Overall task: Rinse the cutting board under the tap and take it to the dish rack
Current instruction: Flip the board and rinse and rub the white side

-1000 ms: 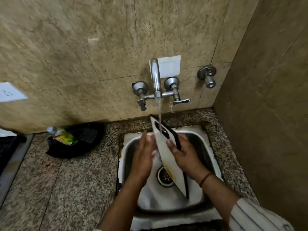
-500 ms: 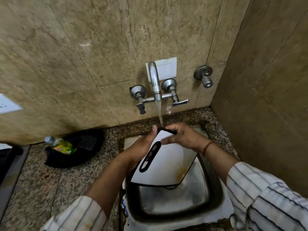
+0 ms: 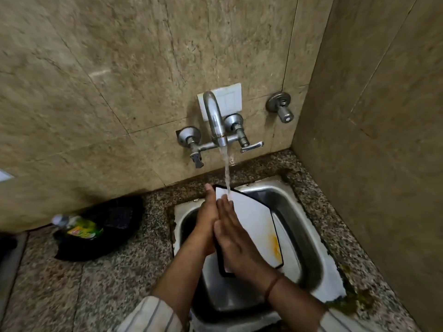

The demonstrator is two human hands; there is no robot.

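Fingers (image 3: 224,207) of the right hand (image 3: 233,240) lie straight and flat on the face of the white plastic cutting board with a black rim (image 3: 255,224). The left hand (image 3: 207,221) supports the board's 9 o'clock edge; whether its fingers curl behind, I cannot tell. The board tilts over the steel sink (image 3: 297,212), its 12 o'clock corner under the water stream (image 3: 226,168) from the chrome wall tap (image 3: 214,116). An orange stain (image 3: 275,245) marks its 4 o'clock part. At 9 o'clock, a green bottle (image 3: 81,230) lies on the speckled granite table (image 3: 119,271).
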